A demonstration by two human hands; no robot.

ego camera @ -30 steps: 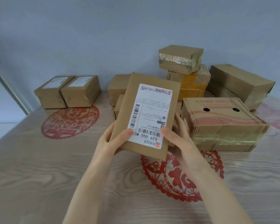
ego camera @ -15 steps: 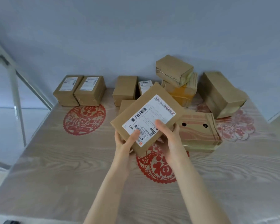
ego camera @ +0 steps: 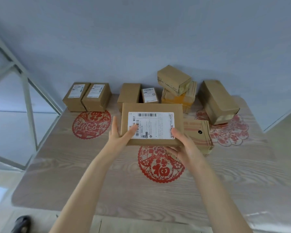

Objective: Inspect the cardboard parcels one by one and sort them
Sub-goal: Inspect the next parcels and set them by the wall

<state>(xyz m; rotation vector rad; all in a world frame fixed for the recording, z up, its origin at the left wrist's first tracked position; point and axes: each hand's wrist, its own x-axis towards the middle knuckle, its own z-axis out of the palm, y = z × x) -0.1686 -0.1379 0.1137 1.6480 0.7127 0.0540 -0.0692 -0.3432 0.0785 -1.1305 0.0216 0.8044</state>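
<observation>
A flat cardboard parcel [ego camera: 158, 108] with a white shipping label is held level above the middle of the table. My left hand [ego camera: 119, 133] holds its left end, thumb lying on the label. My right hand [ego camera: 183, 145] grips its near right corner, thumb on top and fingers underneath. Two labelled parcels [ego camera: 87, 96] stand side by side at the back left. Behind the held parcel sit a plain box [ego camera: 129, 93] and a small labelled box [ego camera: 149, 95].
A stack of two taped boxes [ego camera: 176, 88] and a long tilted box [ego camera: 218, 100] stand at the back right. A striped box with a hole [ego camera: 198, 132] lies just right of my right hand. Red paper cutouts [ego camera: 160, 167] mark the wooden table [ego camera: 74, 165]. A metal frame [ego camera: 27, 91] rises at the left.
The parcel has been turned from a tilted diagonal to lie long side across, label facing up. My head has pulled back, so more of the table shows.
</observation>
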